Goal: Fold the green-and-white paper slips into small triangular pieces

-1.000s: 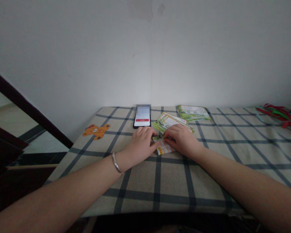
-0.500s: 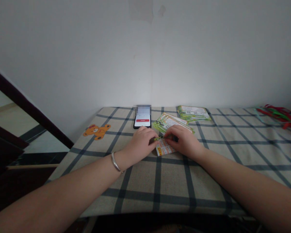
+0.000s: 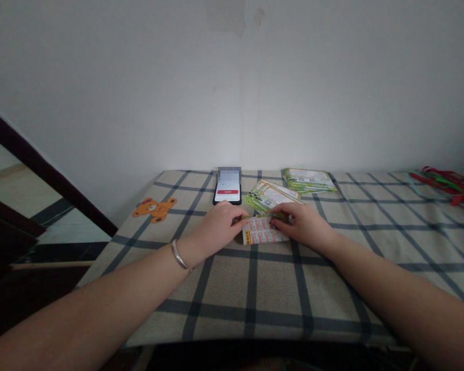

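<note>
You're working right over the printed card (image 3: pixel 261 236) on the bench (image 3: pixel 255 288), just about at its top edge. Your left hand (image 3: pixel 216 226) is resting beside it with the fingers (image 3: pixel 235 219) pressed together, and your right hand (image 3: pixel 303 224) is curling in, its fingers (image 3: pixel 282 210) pinching what I think is a thin green strip (image 3: pixel 276 217), though it's tiny from here. Looks like that's keeping the strip steady over the card. The green leaflets (image 3: pixel 270 197) are sitting just beyond, with the phone (image 3: pixel 227 188) off to their left.
</note>
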### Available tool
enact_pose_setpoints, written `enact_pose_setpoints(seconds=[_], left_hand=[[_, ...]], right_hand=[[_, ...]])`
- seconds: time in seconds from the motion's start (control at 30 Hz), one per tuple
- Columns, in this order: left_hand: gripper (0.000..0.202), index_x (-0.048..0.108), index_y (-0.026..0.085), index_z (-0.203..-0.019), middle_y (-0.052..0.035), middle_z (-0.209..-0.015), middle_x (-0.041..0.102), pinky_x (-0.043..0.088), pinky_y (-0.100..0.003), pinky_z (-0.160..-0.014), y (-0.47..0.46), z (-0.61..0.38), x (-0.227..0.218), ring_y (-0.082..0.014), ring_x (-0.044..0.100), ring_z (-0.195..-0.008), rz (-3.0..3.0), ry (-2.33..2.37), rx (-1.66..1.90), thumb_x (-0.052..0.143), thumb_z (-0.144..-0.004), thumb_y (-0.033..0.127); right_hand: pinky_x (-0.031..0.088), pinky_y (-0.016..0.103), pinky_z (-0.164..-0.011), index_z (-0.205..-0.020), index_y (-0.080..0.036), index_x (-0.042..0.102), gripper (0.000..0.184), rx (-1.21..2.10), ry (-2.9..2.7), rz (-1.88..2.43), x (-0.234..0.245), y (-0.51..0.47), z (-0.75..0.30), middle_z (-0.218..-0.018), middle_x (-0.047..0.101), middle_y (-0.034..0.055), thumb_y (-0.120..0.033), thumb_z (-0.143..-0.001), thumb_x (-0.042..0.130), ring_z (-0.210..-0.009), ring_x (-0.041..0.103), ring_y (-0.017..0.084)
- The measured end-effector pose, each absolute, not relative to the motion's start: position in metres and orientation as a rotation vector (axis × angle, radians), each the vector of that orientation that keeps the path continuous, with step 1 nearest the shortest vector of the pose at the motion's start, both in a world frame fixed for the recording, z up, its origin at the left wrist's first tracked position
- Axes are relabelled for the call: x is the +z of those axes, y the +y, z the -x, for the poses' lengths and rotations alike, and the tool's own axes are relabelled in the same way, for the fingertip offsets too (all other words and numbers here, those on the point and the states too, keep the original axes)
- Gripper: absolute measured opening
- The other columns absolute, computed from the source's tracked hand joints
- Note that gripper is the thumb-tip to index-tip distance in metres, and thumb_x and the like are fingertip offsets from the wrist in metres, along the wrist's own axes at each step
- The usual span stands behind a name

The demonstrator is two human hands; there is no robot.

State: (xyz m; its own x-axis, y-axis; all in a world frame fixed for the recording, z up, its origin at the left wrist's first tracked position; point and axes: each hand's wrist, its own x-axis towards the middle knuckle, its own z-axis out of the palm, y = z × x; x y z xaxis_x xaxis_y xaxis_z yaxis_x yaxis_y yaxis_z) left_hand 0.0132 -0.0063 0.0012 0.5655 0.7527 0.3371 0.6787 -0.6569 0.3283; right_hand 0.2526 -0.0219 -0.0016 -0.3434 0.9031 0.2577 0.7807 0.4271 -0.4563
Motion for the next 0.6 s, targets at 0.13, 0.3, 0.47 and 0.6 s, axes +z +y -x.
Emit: enact_pose_setpoints(seconds=[0.13, 0.3, 0.47, 0.6], left_hand=[[0.012, 0.071, 0.02, -0.093, -0.0017, -0.089, 0.071, 0.045, -0.032, -0.077, -0.0004, -0.008, -0.002, -0.0188, 0.061, -0.085, -2.623, 1.173, 0.745, 0.059, -0.091, 0.024], [0.017, 0.066, 0.021, -0.104, 0.0005, -0.088, 0.068, 0.045, -0.029, -0.073, 0.0025, -0.0048, -0.0029, -0.0153, 0.061, -0.08, -2.47, 1.184, 0.809, 0.062, -0.088, 0.02], [0.012, 0.066, 0.021, -0.1, 0.0024, -0.082, 0.066, 0.043, -0.027, -0.068, 0.0009, -0.0054, 0.0006, -0.0138, 0.059, -0.075, -2.441, 1.173, 0.804, 0.061, -0.088, 0.021], [0.012, 0.066, 0.022, -0.099, 0.0027, -0.083, 0.067, 0.044, -0.028, -0.07, 0.0011, -0.0052, 0.0007, -0.0135, 0.061, -0.076, -2.414, 1.159, 0.823, 0.059, -0.089, 0.022]], right_hand=[[0.038, 0.026, -0.057, -0.104, -0.024, 0.069, 0.024, 0.465, -2.149, 1.456, -0.0024, -0.0206, -0.2561, -0.071, 0.062, -0.0015, -0.029, -0.08, 0.064, -0.062, 0.053, 0.014], [0.038, 0.025, -0.055, -0.104, -0.022, 0.062, 0.026, 0.647, -2.025, 1.363, -0.007, -0.0175, -0.2597, -0.066, 0.054, -0.0051, -0.027, -0.078, 0.064, -0.059, 0.05, 0.012], [0.038, 0.025, -0.053, -0.097, -0.022, 0.06, 0.02, 0.654, -1.984, 1.366, -0.0064, -0.0183, -0.2597, -0.063, 0.052, -0.0061, -0.026, -0.077, 0.063, -0.057, 0.049, 0.012], [0.038, 0.025, -0.054, -0.093, -0.022, 0.062, 0.016, 0.634, -1.971, 1.37, -0.0044, -0.0198, -0.2589, -0.064, 0.054, -0.0052, -0.027, -0.078, 0.063, -0.057, 0.049, 0.012]])
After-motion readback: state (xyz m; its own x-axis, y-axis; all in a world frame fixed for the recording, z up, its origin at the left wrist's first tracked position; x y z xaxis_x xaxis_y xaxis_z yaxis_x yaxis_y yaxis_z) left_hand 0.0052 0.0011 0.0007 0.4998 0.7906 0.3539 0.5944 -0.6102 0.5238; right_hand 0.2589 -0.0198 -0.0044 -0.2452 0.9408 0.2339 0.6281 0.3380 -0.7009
